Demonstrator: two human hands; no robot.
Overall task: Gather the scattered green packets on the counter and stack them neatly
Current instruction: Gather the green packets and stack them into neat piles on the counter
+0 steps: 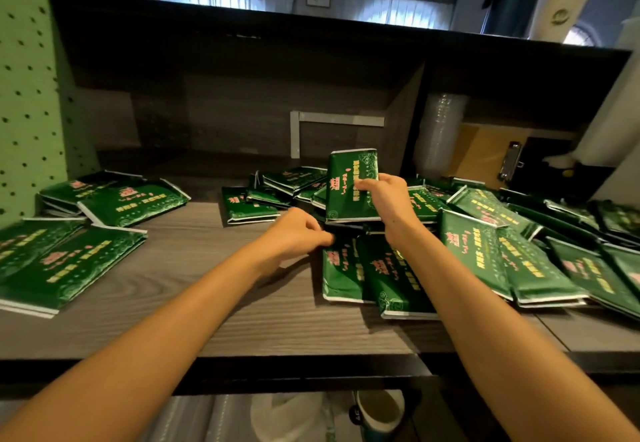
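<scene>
The green packets are flat, dark green rectangles with white sealed edges, yellow lettering, a pink emblem and pale scrollwork at the corners. Most lie in a loose, overlapping heap on the right of the tabletop, tilted at mixed angles. A smaller jumble sits further back at the middle. Another group lies flat at the left, partly stacked, well apart from the heap. Two packets lie side by side at the front, printed faces up. One packet stands upright above them, pinched at its right edge by the right hand.
</scene>
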